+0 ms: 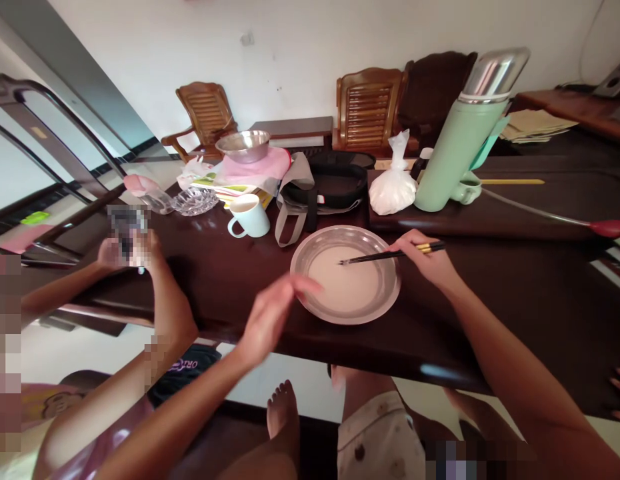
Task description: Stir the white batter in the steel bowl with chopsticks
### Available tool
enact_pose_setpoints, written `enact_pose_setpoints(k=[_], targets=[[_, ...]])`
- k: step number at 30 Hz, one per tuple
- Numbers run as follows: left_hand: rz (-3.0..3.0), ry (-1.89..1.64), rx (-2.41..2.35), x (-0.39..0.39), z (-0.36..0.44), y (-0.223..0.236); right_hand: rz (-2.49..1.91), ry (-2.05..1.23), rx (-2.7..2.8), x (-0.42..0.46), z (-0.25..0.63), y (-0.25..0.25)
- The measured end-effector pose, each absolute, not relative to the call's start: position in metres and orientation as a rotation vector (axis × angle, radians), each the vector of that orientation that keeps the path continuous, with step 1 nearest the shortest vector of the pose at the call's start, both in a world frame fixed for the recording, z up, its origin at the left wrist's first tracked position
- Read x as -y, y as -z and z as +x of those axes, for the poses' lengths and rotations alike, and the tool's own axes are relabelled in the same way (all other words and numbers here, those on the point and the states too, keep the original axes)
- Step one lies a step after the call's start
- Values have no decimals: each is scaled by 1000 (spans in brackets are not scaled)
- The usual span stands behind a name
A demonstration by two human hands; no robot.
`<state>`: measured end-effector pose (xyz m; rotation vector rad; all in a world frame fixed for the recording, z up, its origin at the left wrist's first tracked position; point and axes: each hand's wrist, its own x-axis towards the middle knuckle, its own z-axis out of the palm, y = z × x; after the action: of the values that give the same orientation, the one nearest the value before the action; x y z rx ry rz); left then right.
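A wide metal bowl [346,235] stands near the front edge of the dark table, with a pale, milky liquid [340,287] in it. My right hand [427,257] grips a pair of black chopsticks [370,256] with gold bands, their tips at the liquid's surface. At the bowl's left rim is my left hand [270,313], slightly blurred, its fingers stretched toward and partly over the bowl. Whether it touches the rim I cannot tell. Behind the bowl sits a tied clear bag of white powder [393,192].
A white mug [249,217], a grey-black bag [327,187], a steel basin [243,145] on cloths and a glass dish [195,201] stand farther back. A tall green thermos [457,147] is at the right. On the left, another person's hands [145,250] hold a blurred-out object.
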<state>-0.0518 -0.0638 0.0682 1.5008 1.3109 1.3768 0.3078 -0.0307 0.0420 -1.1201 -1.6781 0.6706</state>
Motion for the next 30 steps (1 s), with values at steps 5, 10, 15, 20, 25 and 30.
enact_pose_setpoints(k=[5,10,15,20,25,30], targets=[[1239,-1356,-1456,31,-25,-23,-1072,-909,1742,39,309,-52],[1235,-1181,-1279,6,-18,8,-1147,-763,1730,48,305,-48],[1333,-1204,-1271,16,-16,16,-1182,-783,1646,59,303,-48],[1401,-1232,-1281,22,-17,19,-1136,-828,1686,53,285,-45],[1390,-1244,-1284,20,-17,22,-1141,-670,1517,42,288,-40],[1412,-1281,-1266,17,-19,26,-1017,-796,1574,44,287,-33]])
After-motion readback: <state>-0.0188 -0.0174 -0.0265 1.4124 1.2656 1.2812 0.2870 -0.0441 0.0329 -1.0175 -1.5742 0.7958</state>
